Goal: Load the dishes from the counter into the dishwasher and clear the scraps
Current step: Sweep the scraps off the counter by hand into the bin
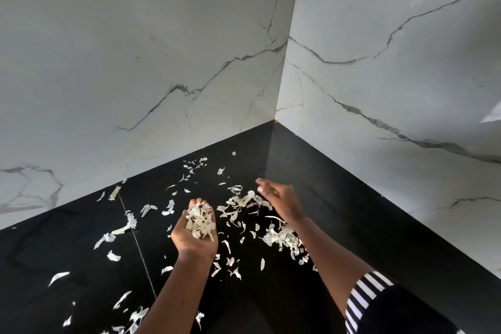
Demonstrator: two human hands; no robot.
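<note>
Pale, papery peel scraps (241, 202) lie scattered over the black counter (339, 219) in a corner. My left hand (195, 236) is turned palm up and cupped, and holds a heap of gathered scraps (201, 222) above the counter. My right hand (279, 198) hovers over a cluster of scraps, a little blurred, with its fingers stretched toward the far left and nothing held. Another thick pile of scraps (284, 238) lies under my right forearm. No dishes and no dishwasher are in view.
White marble walls with grey veins (135, 76) close the counter at the back left and the right and meet in a corner (275, 119). A thin seam (138, 247) runs through the counter. My right sleeve (371, 295) is black-and-white striped.
</note>
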